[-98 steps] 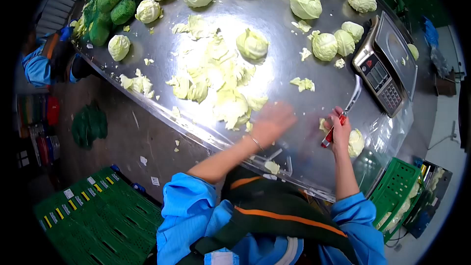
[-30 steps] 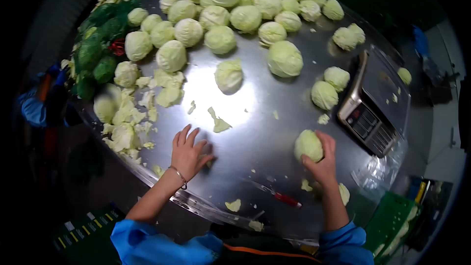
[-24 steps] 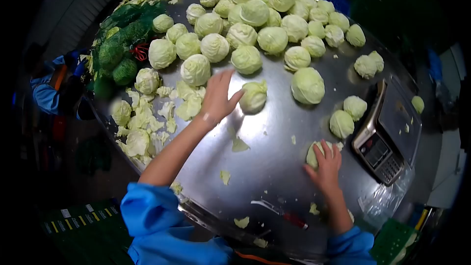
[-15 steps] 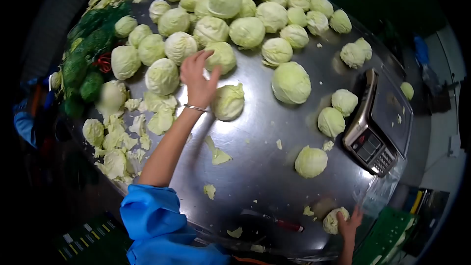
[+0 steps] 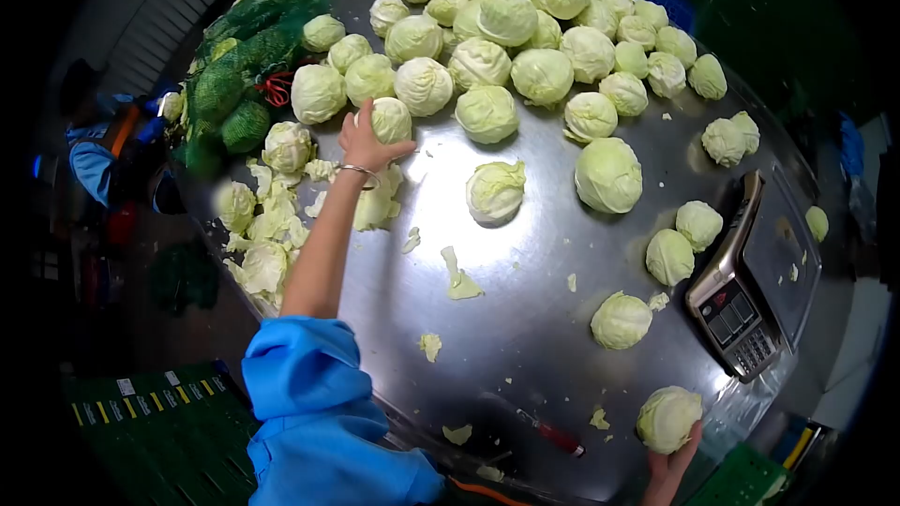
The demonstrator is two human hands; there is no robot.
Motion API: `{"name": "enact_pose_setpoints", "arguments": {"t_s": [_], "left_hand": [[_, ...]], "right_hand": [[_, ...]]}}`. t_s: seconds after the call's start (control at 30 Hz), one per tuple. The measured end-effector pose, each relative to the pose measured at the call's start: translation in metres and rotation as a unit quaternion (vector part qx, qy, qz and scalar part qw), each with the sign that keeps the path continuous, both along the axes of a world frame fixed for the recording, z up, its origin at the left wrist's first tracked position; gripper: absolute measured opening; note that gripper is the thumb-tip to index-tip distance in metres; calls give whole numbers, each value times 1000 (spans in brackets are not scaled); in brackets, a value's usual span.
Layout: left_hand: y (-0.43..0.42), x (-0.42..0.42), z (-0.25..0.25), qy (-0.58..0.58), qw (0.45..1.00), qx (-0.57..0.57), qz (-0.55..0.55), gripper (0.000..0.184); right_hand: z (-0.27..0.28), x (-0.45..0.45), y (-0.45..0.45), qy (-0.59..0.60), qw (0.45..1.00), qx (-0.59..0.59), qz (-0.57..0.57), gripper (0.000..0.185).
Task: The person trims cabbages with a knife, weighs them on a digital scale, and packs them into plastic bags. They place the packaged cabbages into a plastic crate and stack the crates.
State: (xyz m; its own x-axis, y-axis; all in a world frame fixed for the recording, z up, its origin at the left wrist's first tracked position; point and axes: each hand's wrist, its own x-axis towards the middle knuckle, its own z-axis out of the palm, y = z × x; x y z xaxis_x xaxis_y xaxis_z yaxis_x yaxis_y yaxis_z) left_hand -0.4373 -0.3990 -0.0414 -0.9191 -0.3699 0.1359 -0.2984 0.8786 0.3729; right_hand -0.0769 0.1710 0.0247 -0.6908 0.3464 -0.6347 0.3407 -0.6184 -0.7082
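My left hand (image 5: 368, 145), a bracelet at its wrist, reaches over the metal table (image 5: 394, 281) with fingers spread on a cabbage (image 5: 390, 120) in front of the piled heads. At the lower right, my right hand (image 5: 677, 457) is wrapped round the underside of another cabbage (image 5: 668, 419); most of its fingers are behind the head. A red-handled knife (image 5: 560, 438) lies near the front edge, left of that hand. A single cabbage (image 5: 495, 193) sits mid-table, with a loose leaf (image 5: 458, 276) below it.
Many cabbages (image 5: 542, 76) fill the back. Green net bags (image 5: 225, 98) and leaf scraps (image 5: 265, 267) lie at left. A scale (image 5: 736, 305) stands at right, with green crates (image 5: 741, 480) below. A person (image 5: 98, 150) is beyond the left edge holding a cabbage.
My left hand has moved left from one cabbage to another. My right hand, earlier beside the small cabbage at lower right, now holds it slightly raised. The view has shifted.
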Motion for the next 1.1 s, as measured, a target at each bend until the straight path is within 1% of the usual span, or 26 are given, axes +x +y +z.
{"name": "enact_pose_setpoints", "arguments": {"t_s": [0.1,0.13,0.17,0.23,0.27,0.3,0.33,0.37,0.4,0.43,0.47,0.53,0.6,0.63,0.67,0.7,0.73,0.77,0.8,0.87,0.9,0.93,1.0,1.03,1.07,1.1], "left_hand": [[-5,11,-9,95,993,67,10,98],[-8,13,-11,129,988,87,7,94],[-15,16,-15,150,977,150,18,90],[-29,30,-24,182,945,272,31,84],[-23,42,-14,179,943,277,38,77],[-11,55,6,161,902,398,38,74],[3,67,27,144,844,515,39,71],[16,78,44,126,771,624,39,68],[24,89,49,96,683,724,-8,65],[34,99,54,64,580,810,-56,64],[54,108,65,60,529,845,-52,69],[100,125,83,40,400,913,-72,78],[136,139,101,-10,276,950,-143,81],[150,146,108,-48,223,956,-185,82],[162,152,110,-85,174,958,-213,82],[176,162,114,-101,181,959,-193,81],[191,169,122,-113,191,959,-176,80],[206,176,129,-123,200,958,-163,80],[221,185,134,-126,202,963,-126,77],[251,204,146,-151,199,962,-111,74],[265,214,154,-164,203,960,-106,73],[277,227,162,-170,229,951,-117,72],[298,259,182,-171,291,931,-136,71],[304,270,188,-169,293,931,-140,70],[303,279,188,-197,330,908,-168,72],[302,290,189,-207,400,867,-214,74]], "right_hand": [[4,-20,-13,0,979,-199,-39,66],[14,-33,-25,-21,966,-229,-116,61],[17,-42,-20,59,985,-155,-55,61],[22,-53,3,210,976,-6,56,61],[33,-65,26,176,984,33,-11,59],[39,-79,63,137,985,74,-78,58],[29,-89,124,147,977,152,-40,54],[63,-124,107,111,932,345,-5,55],[54,-151,132,105,865,489,-33,59],[53,-170,155,23,774,632,-33,64],[33,-186,207,18,656,754,-13,69],[5,-210,278,-39,589,807,-11,75],[2,-217,302,-126,663,737,-43,89],[0,-215,316,-111,672,732,-19,92],[8,-212,314,-184,639,747,28,101],[28,-206,272,-288,508,810,53,101],[46,-195,224,-179,498,846,62,93],[61,-184,178,-29,552,824,124,81],[84,-168,99,39,729,672,119,76],[115,-129,-12,238,831,444,237,84],[115,-115,-32,364,613,634,300,86],[149,-102,-74,334,581,674,311,80],[133,-84,-71,451,613,579,294,72],[128,-72,-64,453,693,492,269,67],[123,-60,-56,461,764,388,229,61],[126,-48,-52,469,817,285,177,56]]}}
